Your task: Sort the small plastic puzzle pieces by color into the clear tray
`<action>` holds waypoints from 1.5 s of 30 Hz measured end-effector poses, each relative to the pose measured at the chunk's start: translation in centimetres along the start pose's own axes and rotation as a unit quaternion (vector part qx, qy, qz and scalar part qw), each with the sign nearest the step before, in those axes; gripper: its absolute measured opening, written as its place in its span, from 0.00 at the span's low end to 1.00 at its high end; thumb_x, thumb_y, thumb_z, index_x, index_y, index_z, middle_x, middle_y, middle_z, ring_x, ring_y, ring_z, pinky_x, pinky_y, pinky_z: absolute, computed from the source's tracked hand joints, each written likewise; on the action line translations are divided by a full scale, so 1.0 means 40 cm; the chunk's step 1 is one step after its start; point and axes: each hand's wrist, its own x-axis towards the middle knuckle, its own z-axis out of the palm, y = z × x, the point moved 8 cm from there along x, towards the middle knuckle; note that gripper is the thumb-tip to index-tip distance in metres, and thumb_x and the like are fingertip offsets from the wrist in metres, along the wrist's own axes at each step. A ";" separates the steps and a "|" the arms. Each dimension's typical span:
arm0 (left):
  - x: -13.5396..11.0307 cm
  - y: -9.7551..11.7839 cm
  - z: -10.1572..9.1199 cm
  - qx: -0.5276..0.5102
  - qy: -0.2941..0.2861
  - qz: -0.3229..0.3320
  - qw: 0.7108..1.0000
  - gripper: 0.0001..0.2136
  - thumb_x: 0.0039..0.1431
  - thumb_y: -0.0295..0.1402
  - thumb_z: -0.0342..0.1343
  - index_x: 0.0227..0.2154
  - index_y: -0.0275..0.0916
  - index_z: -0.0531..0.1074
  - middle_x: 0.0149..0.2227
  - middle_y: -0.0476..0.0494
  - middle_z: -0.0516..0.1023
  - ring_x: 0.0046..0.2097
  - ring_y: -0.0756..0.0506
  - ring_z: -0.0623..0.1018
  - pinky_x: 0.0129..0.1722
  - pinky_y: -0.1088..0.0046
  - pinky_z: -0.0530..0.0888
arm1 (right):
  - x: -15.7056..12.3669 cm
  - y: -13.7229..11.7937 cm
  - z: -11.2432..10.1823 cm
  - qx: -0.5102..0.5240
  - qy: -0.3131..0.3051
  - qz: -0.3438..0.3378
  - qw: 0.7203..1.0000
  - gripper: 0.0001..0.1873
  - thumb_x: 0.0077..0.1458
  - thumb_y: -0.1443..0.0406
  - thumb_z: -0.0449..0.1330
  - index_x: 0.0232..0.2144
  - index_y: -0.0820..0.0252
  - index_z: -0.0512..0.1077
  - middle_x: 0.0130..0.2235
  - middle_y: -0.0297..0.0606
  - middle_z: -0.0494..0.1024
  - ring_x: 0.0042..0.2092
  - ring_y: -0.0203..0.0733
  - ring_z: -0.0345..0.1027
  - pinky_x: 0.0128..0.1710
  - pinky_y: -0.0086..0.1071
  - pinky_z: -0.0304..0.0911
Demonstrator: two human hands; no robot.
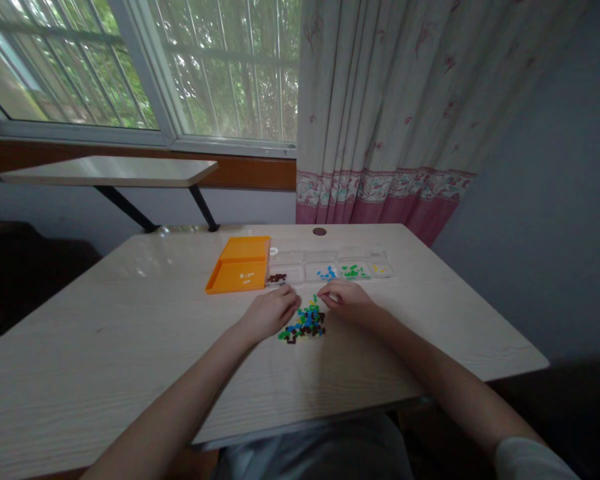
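A heap of small plastic pieces (307, 323) in green, blue, dark brown and yellow lies on the table between my hands. My left hand (273, 312) is at the heap's left edge with its fingers curled together. To the upper right of the heap, my right hand (349, 300) has thumb and forefinger pinched close to a small green piece. Whatever either set of fingertips holds is too small to make out. Beyond them lies a clear compartment tray (304, 272), with brown, blue, green and yellow pieces sorted by colour in its front row.
An orange open case (237, 261) stands left of the tray with several small white pieces in it. A raised white shelf (115, 171) on black legs is at the back left. A round dark table grommet (319, 231) sits near the curtain (380, 147).
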 end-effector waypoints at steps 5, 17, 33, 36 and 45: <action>0.002 -0.009 0.002 -0.044 0.023 -0.030 0.998 0.12 0.60 0.35 0.40 0.34 0.38 0.67 0.34 0.43 0.67 0.36 0.48 0.70 0.35 0.74 0.67 | -0.001 -0.013 -0.006 -0.004 0.009 -0.010 1.000 0.08 0.52 0.66 0.54 0.33 0.58 0.72 0.34 0.36 0.75 0.35 0.35 0.67 0.37 0.27 0.61; 0.022 -0.014 0.048 -0.639 0.045 -0.172 0.748 0.16 0.43 0.43 0.57 0.25 0.34 0.65 0.13 0.59 0.56 0.15 0.58 0.54 0.16 0.81 0.48 | -0.002 -0.092 -0.025 0.041 0.116 -0.063 0.990 0.08 0.51 0.61 0.56 0.34 0.56 0.70 0.30 0.35 0.75 0.29 0.34 0.66 0.29 0.26 0.60; 0.018 -0.008 0.040 -0.641 0.046 -0.168 0.748 0.15 0.42 0.42 0.58 0.23 0.33 0.66 0.11 0.59 0.56 0.15 0.58 0.54 0.16 0.81 0.49 | -0.005 -0.085 -0.026 0.087 0.124 -0.073 0.986 0.06 0.52 0.62 0.57 0.31 0.56 0.71 0.29 0.34 0.74 0.30 0.34 0.66 0.31 0.26 0.61; 0.018 -0.008 0.040 -0.644 0.047 -0.164 0.745 0.14 0.43 0.41 0.59 0.23 0.33 0.67 0.12 0.59 0.57 0.15 0.58 0.55 0.16 0.81 0.49 | -0.005 -0.087 -0.025 0.082 0.121 -0.072 0.987 0.06 0.52 0.62 0.56 0.31 0.56 0.71 0.28 0.34 0.74 0.30 0.34 0.66 0.31 0.26 0.61; 0.015 -0.043 0.016 -0.436 0.087 -0.117 0.888 0.08 0.49 0.35 0.52 0.26 0.34 0.69 0.25 0.46 0.71 0.27 0.51 0.69 0.27 0.77 0.64 | -0.013 -0.090 -0.100 0.051 0.187 -0.086 0.977 0.06 0.52 0.63 0.55 0.28 0.56 0.71 0.28 0.35 0.76 0.30 0.34 0.68 0.32 0.28 0.63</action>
